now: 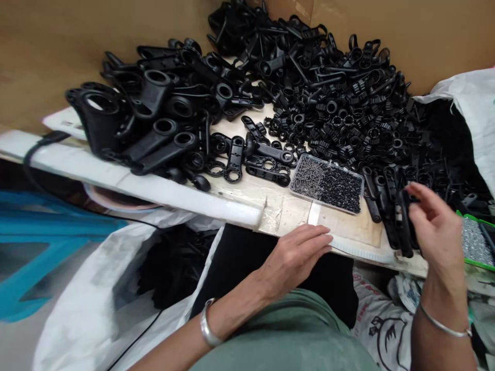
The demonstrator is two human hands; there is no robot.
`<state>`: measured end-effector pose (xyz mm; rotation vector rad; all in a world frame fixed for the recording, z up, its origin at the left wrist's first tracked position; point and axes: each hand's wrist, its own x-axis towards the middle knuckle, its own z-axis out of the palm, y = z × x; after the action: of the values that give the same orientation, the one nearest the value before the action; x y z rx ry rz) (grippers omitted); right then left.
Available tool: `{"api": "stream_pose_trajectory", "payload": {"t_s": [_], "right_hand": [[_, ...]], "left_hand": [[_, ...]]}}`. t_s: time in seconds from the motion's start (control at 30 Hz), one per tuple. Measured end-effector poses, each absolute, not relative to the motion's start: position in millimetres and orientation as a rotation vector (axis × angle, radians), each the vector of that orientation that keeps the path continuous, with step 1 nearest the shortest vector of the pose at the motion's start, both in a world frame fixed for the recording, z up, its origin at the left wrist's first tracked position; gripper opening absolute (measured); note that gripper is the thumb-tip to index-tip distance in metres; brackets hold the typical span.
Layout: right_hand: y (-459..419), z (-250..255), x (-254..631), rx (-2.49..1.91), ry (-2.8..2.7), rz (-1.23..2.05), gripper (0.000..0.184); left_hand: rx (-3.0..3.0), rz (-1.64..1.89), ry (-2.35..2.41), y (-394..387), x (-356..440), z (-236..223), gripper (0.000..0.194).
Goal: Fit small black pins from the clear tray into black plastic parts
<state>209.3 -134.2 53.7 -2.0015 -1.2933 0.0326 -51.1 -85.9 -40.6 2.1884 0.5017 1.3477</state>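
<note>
My left hand [297,252] lies on the table's front edge, fingers stretched out and nothing in it. At the right, my right hand [436,221] is beside a row of long black plastic arms [402,221]. Its fingers are bent and apart, and I see nothing held; whether the fingertips touch an arm I cannot tell. A clear plastic box [327,184] with many tiny dark pieces sits between the hands, farther back. To its left lie several flat black plastic links [234,159] with round holes.
A heap of small black rings [340,113] and a pile of larger black brackets [154,118] cover the back. A green-edged tray [477,242] of silvery pieces stands at right. A white foam strip [174,190] lines the front left. Below are a white sack [85,304] and blue stool [38,247].
</note>
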Motion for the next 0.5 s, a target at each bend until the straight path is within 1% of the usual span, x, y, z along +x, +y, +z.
{"api": "stream_pose_trajectory", "payload": {"t_s": [0.07,0.13,0.23,0.33,0.4,0.5], "right_hand": [[-119,68,225,-2.084,-1.450,-0.301,0.043],[-101,75,233,-2.096,-1.616,-0.493,0.045],[-78,73,235,-2.160,-1.763,-0.675,0.048],[-65,61,234,-2.366,-1.797,-0.861,0.044],[-63,52,237,-2.452,-1.825,-0.957,0.042],[-65,43,249,-2.385,-1.821,-1.042,0.038]], "left_hand": [[2.192,1.377,0.539,-82,-53,-40,0.016],[2.217,1.393,0.569,-79,-55,-39,0.019],[2.315,1.405,0.623,-74,-60,-37,0.020],[2.452,1.353,0.732,-69,-68,-32,0.018],[2.538,1.287,0.862,-63,-74,-28,0.021],[2.676,1.155,1.059,-49,-85,-21,0.024]]}}
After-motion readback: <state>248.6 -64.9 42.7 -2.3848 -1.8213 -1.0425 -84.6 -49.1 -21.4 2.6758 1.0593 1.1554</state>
